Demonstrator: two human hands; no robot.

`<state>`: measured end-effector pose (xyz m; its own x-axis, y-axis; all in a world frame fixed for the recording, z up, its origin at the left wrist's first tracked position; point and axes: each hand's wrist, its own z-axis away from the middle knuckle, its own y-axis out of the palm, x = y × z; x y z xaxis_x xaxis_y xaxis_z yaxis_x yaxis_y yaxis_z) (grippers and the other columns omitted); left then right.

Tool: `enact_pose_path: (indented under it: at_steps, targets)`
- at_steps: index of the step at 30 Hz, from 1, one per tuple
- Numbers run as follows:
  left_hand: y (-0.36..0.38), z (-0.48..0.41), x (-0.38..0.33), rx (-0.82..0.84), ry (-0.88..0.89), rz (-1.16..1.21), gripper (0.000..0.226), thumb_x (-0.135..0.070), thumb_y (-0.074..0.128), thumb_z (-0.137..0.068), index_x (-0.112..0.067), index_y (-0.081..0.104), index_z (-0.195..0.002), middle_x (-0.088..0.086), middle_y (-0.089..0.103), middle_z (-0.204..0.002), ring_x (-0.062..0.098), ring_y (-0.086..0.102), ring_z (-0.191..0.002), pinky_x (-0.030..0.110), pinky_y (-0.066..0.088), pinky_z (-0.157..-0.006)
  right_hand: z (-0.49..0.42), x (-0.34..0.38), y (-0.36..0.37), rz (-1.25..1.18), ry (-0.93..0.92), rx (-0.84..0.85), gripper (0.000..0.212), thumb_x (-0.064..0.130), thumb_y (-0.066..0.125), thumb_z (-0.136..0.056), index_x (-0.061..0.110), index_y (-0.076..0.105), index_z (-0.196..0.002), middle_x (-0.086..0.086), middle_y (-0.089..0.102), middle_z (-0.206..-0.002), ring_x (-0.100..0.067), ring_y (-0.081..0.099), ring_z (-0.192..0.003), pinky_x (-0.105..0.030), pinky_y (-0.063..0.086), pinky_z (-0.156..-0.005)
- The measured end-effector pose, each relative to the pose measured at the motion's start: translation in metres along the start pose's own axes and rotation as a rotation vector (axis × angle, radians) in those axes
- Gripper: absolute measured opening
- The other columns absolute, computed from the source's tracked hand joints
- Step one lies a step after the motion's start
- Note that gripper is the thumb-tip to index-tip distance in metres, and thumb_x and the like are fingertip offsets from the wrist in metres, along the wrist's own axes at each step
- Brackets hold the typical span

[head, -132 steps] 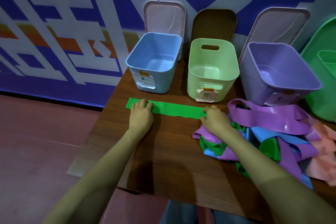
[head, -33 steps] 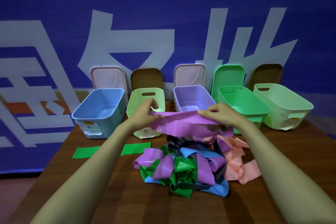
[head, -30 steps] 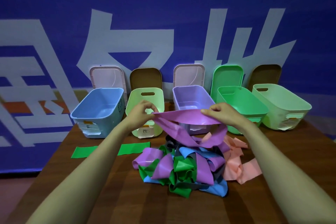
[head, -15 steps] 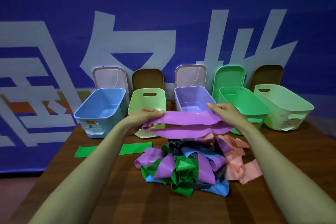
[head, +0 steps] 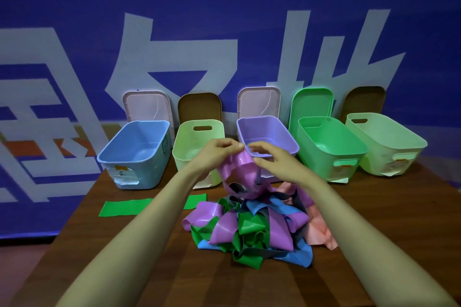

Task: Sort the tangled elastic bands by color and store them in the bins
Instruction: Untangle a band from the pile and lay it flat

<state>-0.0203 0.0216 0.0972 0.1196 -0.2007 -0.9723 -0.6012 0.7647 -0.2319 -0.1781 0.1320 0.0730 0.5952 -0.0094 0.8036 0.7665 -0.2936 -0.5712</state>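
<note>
On the near half of the tabletop (head: 124,244) lies one tangled pile (head: 249,229) of purple, green, blue, pink and grey bands; how many it holds cannot be counted. At 10 o'clock from the pile one flat green band (head: 122,208) lies straight, partly hidden by the left forearm. Above the pile's 12 o'clock edge hangs the purple band (head: 243,174), its lower end reaching the tangle. The left grip (head: 217,154) pinches its top fold between thumb and fingertips. The right grip (head: 274,164) curls over the same fold, thumb against the band, fingertips meeting the left's. Behind, from 10 to 2 o'clock, stand five bins: blue bin (head: 134,172), pale green bin (head: 182,157), purple bin (head: 282,137), green bin (head: 321,164), second pale green bin (head: 389,157). Five lids lean on the wall: two pale pink lids (head: 147,107), two brown lids (head: 199,107), one green lid (head: 313,103).
</note>
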Motion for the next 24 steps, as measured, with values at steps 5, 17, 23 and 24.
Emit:
enact_pose_path:
  at_steps: [5,17,23,24]
  targets:
    - [-0.005,0.001,-0.003,0.036,-0.038,-0.072,0.028,-0.033,0.054,-0.093,-0.016,0.061,-0.073,-0.004,0.053,-0.061,0.008,0.044,-0.055,0.021,0.033,-0.056,-0.002,0.003,0.002,-0.116,-0.014,0.121,0.034,0.002,0.059,-0.087,0.026,0.057,-0.111,0.009,0.061,-0.113,0.004,0.056,-0.106,-0.017,0.042,-0.097]
    - [-0.002,-0.002,0.005,-0.405,0.191,-0.495,0.015,-0.015,0.054,-0.086,-0.015,0.04,-0.081,0.006,0.056,-0.094,0.022,0.054,-0.081,0.037,0.042,-0.075,-0.005,0.036,-0.018,0.652,-0.16,-0.326,0.02,0.033,0.051,-0.094,0.013,0.053,-0.097,0.0,0.056,-0.088,-0.029,0.055,-0.079,-0.035,0.041,-0.067]
    - [0.011,0.001,-0.008,-0.11,0.016,0.327,0.046,-0.004,0.068,-0.07,-0.017,0.035,-0.098,0.006,0.065,-0.08,0.017,0.06,-0.069,0.029,0.045,-0.07,-0.006,0.041,-0.022,0.693,-0.255,-0.541,0.022,0.031,0.047,-0.096,0.009,0.051,-0.093,-0.009,0.056,-0.093,-0.033,0.054,-0.076,-0.032,0.034,-0.058]
    - [0.008,0.001,-0.009,-0.098,0.021,0.376,0.053,-0.005,0.072,-0.068,-0.018,0.038,-0.107,0.005,0.065,-0.086,0.017,0.058,-0.074,0.029,0.043,-0.072,-0.006,0.041,-0.022,0.678,-0.263,-0.55,0.021,0.029,0.048,-0.096,0.009,0.051,-0.092,-0.009,0.055,-0.093,-0.032,0.053,-0.077,-0.033,0.036,-0.058]
